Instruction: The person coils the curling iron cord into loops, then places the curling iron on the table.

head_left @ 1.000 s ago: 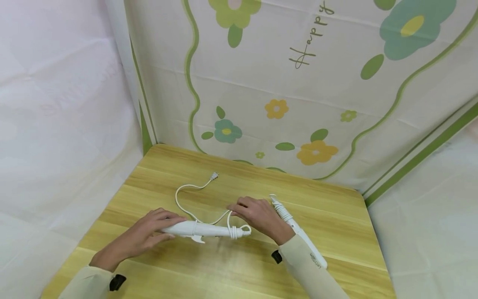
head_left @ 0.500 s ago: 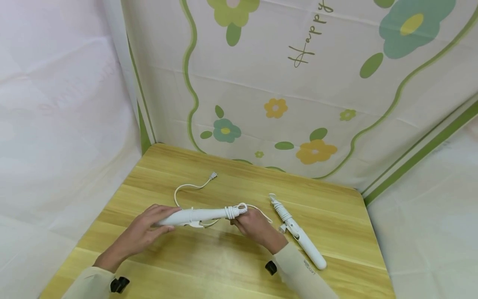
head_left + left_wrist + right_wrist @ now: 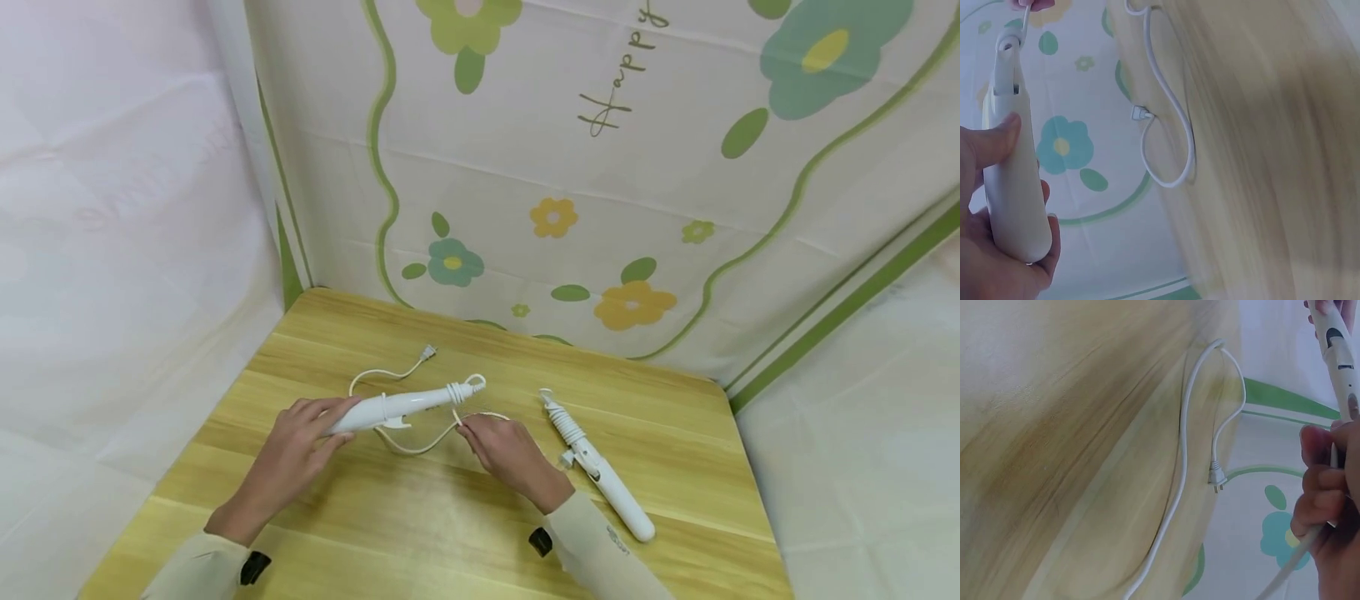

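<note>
My left hand [image 3: 294, 446] grips the thick rounded end of a white curling iron [image 3: 412, 404], which is raised above the table and tilted up to the right. In the left wrist view my thumb lies along its body [image 3: 1017, 200]. Several turns of cord circle its narrow end. My right hand [image 3: 510, 454] pinches the white power cord [image 3: 416, 452] just below that end; in the right wrist view the fingers [image 3: 1319, 509] curl round it. The cord's loose part trails on the table to a two-pin plug [image 3: 427, 352].
A second white curling iron [image 3: 618, 496], its cord wound round one end, lies at an angle right of my right hand. The wooden table [image 3: 360, 542] ends at a floral cloth backdrop [image 3: 495, 150], with white cloth at both sides.
My left hand has raised and tilted the curling iron, its cord end moving up and away. My right hand has shifted below it, drawing the cord; the second iron shows more fully.
</note>
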A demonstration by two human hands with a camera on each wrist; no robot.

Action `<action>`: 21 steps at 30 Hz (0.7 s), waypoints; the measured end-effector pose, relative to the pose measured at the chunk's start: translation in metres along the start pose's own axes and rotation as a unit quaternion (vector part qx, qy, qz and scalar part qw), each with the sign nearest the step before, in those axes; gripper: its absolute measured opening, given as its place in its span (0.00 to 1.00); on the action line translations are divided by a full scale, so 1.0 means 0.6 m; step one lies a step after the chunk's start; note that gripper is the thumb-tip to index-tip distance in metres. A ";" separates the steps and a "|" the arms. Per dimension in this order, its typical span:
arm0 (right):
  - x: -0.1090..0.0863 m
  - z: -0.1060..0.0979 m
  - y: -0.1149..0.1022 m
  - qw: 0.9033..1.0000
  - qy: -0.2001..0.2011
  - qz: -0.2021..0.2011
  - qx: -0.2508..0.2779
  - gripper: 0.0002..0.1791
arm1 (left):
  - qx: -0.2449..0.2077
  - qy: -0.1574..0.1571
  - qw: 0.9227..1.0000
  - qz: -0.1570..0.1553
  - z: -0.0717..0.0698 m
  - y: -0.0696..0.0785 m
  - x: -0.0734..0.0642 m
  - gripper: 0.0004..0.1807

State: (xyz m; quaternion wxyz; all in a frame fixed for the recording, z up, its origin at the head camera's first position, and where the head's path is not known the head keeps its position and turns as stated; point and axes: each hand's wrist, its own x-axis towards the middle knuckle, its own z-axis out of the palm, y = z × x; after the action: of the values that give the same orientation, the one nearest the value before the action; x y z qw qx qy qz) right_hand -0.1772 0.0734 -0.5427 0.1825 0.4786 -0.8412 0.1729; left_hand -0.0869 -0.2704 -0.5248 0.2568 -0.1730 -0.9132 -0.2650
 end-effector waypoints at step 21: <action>0.019 -0.044 0.018 0.990 0.063 -0.101 -0.076 0.19 | 0.090 -0.020 0.995 0.028 -0.015 -0.015 0.005 0.39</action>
State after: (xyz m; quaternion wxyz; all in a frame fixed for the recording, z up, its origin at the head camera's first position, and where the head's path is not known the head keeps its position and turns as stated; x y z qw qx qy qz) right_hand -0.1882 0.0822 -0.5155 0.2872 0.5344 -0.7860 0.1188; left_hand -0.0901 -0.2822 -0.5204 0.2599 -0.1795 -0.9334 -0.1705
